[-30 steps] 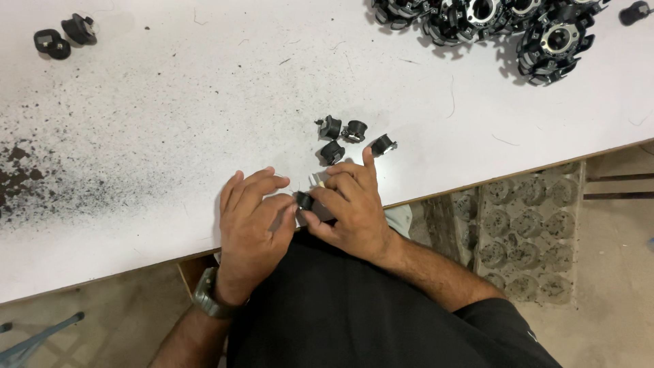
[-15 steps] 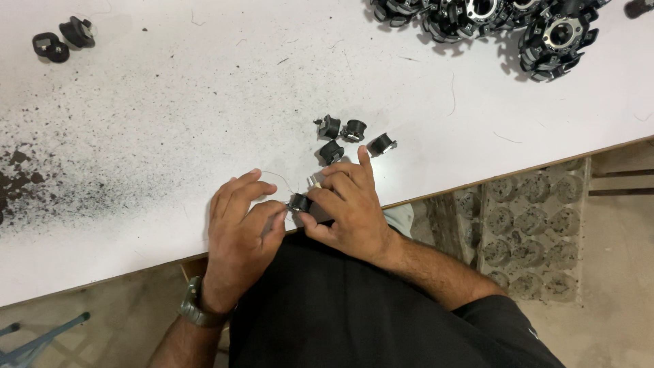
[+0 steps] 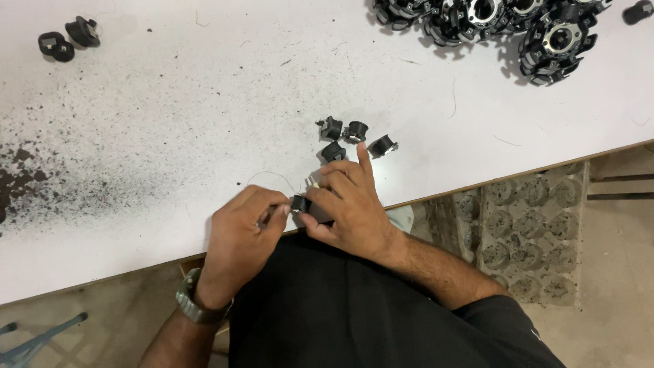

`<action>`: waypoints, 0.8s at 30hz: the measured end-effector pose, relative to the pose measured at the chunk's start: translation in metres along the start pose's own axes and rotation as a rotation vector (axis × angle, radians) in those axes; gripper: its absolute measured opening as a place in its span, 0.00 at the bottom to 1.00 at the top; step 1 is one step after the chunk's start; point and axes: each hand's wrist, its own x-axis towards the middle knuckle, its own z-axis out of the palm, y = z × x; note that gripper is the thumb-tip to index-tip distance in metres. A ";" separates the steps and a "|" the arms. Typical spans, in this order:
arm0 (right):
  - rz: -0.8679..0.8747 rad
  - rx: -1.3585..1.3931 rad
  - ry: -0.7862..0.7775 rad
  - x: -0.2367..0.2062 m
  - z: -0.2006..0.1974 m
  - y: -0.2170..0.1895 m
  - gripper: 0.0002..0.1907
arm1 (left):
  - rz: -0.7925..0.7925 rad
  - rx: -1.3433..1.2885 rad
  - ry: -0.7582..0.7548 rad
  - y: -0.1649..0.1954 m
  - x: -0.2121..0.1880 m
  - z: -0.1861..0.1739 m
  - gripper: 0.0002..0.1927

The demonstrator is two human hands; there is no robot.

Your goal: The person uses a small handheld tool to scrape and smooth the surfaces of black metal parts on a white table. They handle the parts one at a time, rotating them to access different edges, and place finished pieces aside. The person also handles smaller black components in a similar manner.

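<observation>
My left hand point(image 3: 240, 235) and my right hand point(image 3: 347, 204) meet at the near edge of a white table point(image 3: 204, 102), both pinching one small black plastic part point(image 3: 300, 203) between their fingertips. A thin wire point(image 3: 272, 176) curls on the table just beyond the part. Several loose small black parts point(image 3: 354, 136) lie on the table right beyond my right hand's fingertips. A watch sits on my left wrist.
A heap of black round toothed assemblies point(image 3: 504, 20) lies at the far right of the table. Two small black parts point(image 3: 68, 39) sit at the far left. Dark dust point(image 3: 27, 177) speckles the left side. A patterned floor point(image 3: 531, 225) lies right of the table.
Both hands have slid slightly toward the table's near edge, still together on the small black part. My left fingers have curled in tighter around it.
</observation>
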 end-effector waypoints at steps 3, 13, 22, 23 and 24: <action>0.030 0.002 -0.004 0.000 -0.002 0.000 0.19 | -0.246 -0.033 -0.150 0.001 0.002 -0.003 0.04; -0.058 0.187 0.242 -0.020 0.010 -0.003 0.13 | -0.007 -0.159 0.069 -0.012 -0.005 0.025 0.06; -0.031 0.304 0.290 -0.033 0.039 -0.008 0.17 | -0.046 -0.202 0.052 -0.013 -0.008 0.029 0.05; -0.027 0.302 0.292 -0.034 0.039 -0.008 0.17 | -0.051 -0.212 0.052 -0.012 -0.009 0.029 0.05; -0.024 0.301 0.296 -0.033 0.040 -0.008 0.17 | -0.055 -0.221 0.052 -0.012 -0.008 0.028 0.05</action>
